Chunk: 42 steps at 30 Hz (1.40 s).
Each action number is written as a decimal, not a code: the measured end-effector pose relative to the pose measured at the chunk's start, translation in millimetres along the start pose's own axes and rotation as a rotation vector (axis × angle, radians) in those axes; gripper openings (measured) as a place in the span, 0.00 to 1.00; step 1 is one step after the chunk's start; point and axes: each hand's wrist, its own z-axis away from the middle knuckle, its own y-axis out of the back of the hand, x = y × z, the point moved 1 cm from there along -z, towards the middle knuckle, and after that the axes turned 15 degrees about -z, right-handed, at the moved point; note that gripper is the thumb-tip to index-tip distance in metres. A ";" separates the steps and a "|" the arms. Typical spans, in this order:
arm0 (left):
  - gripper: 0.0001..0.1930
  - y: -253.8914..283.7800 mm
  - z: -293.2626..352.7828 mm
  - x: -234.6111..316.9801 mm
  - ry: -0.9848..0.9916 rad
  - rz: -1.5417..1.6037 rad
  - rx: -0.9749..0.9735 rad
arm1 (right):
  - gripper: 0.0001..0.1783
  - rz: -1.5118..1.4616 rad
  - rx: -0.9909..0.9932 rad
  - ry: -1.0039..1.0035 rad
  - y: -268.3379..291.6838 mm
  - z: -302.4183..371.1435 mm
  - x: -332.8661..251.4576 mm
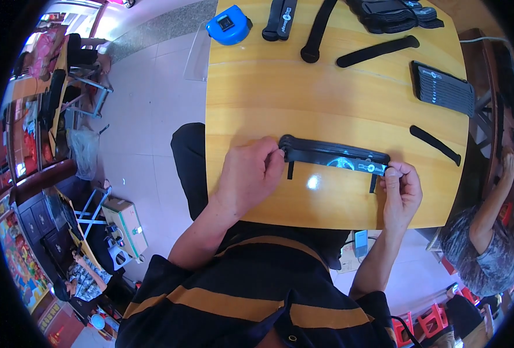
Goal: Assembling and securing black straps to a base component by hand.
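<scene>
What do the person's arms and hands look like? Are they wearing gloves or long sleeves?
No gloves: the left hand and the right hand are both bare, with no rings or watch that I can see. The forearms are bare too. The sleeves are short, part of a dark navy shirt with wide orange-yellow stripes across it.

Yellow wooden table (338, 98), black pouch (333, 156) near its front edge; blue tape measure (229, 25), loose black straps (377, 51), flat black pack (442, 88)
</scene>
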 end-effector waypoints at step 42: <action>0.08 1.8 -3.2 12.2 0.091 -0.055 -0.027 | 0.01 0.218 0.017 0.071 -12.2 -6.1 -10.4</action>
